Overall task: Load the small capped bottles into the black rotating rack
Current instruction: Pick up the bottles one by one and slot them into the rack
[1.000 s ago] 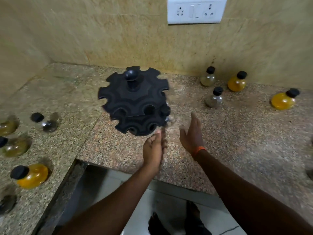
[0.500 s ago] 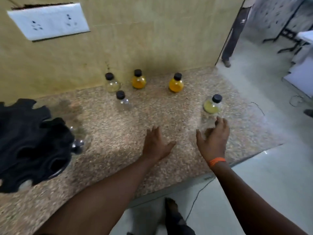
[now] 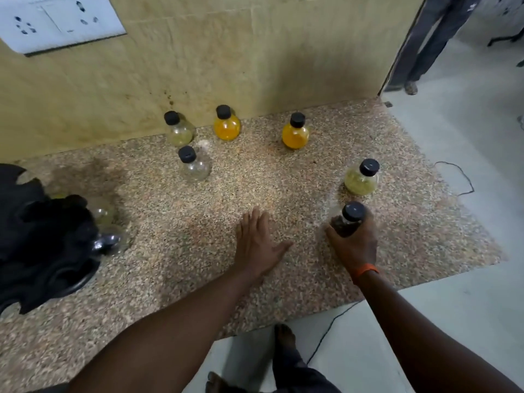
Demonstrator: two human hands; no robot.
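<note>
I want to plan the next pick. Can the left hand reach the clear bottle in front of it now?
Probably yes. The left hand lies open on the counter, and only bare counter separates it from the clear bottle.

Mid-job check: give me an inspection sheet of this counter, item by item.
Surface: speckled granite counter, dry-looking, with a darker stain near the rack.
Job's things: black rack at the left edge, partly out of frame, with clear bottles apparently in its slots. Five capped bottles stand loose: two orange bottles and a clear bottle by the wall, another clear one in front, and a yellow-green bottle at right.
Clutter: nothing seen.
Grippers: right hand wraps a dark-filled bottle; left hand lies flat, empty.
Cables: thin wire on the floor past the counter.
Surroundings: wall socket plate; a bystander's legs.
</note>
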